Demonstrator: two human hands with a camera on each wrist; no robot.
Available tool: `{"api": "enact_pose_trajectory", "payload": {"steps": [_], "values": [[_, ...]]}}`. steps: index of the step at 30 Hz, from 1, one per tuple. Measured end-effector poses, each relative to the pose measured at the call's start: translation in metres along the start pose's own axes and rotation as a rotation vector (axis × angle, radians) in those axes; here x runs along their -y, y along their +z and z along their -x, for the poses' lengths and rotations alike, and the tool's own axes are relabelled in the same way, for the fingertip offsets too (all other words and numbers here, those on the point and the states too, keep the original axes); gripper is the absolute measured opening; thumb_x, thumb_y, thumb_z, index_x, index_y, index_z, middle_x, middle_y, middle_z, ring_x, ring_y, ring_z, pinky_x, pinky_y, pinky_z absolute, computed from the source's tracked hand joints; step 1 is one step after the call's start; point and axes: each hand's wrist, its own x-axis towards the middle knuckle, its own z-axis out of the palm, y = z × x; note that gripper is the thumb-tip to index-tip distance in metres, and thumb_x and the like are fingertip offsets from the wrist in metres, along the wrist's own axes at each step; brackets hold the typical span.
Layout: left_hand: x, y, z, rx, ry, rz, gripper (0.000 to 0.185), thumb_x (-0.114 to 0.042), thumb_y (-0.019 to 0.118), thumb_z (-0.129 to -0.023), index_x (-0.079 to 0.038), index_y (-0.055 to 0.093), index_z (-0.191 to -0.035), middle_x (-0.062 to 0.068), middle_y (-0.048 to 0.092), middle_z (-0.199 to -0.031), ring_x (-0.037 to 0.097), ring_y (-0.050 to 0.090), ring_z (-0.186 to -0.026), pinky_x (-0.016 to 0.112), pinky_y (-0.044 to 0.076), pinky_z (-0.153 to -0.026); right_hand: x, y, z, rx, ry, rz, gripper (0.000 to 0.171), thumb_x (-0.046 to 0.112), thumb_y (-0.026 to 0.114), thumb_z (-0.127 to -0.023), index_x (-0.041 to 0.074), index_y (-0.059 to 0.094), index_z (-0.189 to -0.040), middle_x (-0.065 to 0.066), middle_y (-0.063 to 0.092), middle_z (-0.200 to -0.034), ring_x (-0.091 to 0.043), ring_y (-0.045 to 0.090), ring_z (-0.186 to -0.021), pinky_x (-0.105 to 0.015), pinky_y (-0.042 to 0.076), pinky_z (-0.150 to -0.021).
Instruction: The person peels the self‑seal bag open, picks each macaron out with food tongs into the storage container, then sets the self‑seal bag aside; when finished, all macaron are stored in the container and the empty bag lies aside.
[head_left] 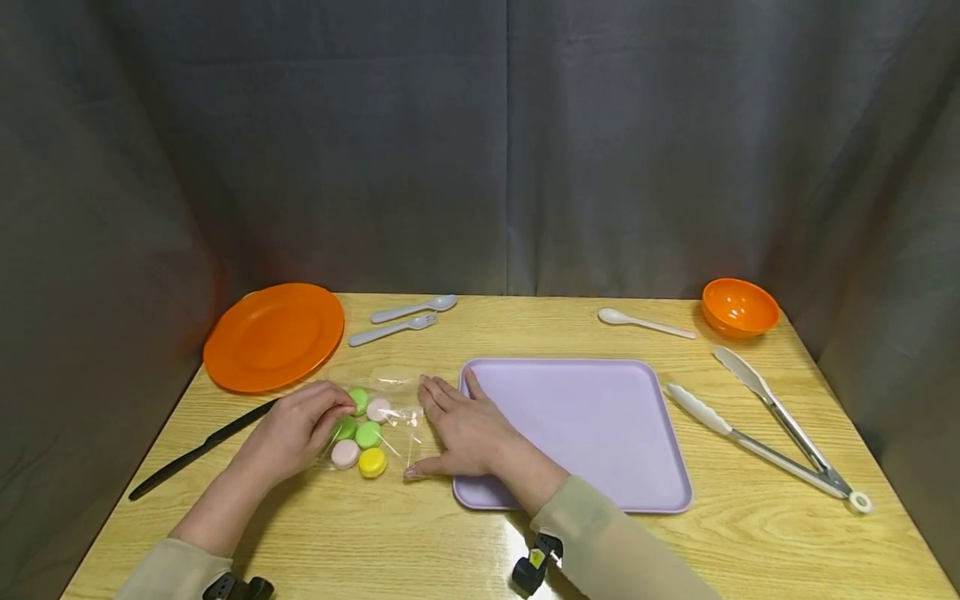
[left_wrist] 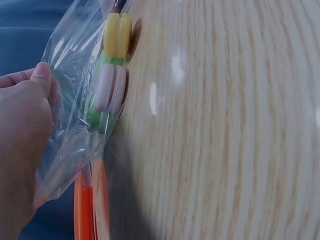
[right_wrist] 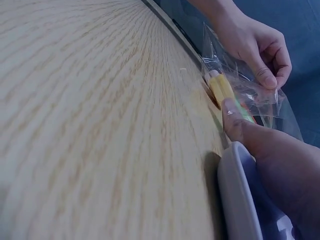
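Head view: high and set back, looking forward and down across the whole table [head_left: 465, 550]. Left wrist view: low at the tabletop, tight on the clear bag [left_wrist: 75, 115]. Right wrist view: skimming the wood, close up, facing the same bag [right_wrist: 250, 92]. Shared ground: bag and surrounding tabletop.

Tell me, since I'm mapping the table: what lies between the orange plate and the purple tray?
In the head view, the clear bag of macarons lies between the orange plate and purple tray, with both hands on it.
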Motion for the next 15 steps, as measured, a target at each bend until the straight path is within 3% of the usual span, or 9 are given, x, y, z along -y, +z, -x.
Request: {"api": "enact_pose_trajectory", "payload": {"steps": [7,15], "values": [[-0.0022,0.0010,-0.0004,0.009,0.018,0.005,0.024,0.005,0.083,-0.088,-0.012,0.072,-0.101,-0.005,0.072,-0.105,0.014,0.070,-0.096,0.028,0.058,-0.084,0.0013,0.0006,-0.0001,-0.002,0.006,-0.010,0.126,0.095,0.051,-0.083,0.003,0.027,-0.167,-0.011,0.023,-0.173,-0.025,0.019,-0.159,-0.062,0.002,-0.126],[-0.0027,0.0004,0.0013,-0.052,0.024,-0.019,0.029,0.008,0.084,-0.085,-0.012,0.073,-0.101,-0.006,0.073,-0.099,0.012,0.070,-0.087,0.029,0.059,-0.074,0.0006,-0.0005,0.0028,-0.016,-0.024,-0.010,0.115,0.088,0.049,-0.091,0.002,0.031,-0.165,-0.014,0.023,-0.172,-0.028,0.020,-0.159,-0.066,0.003,-0.125]]}}
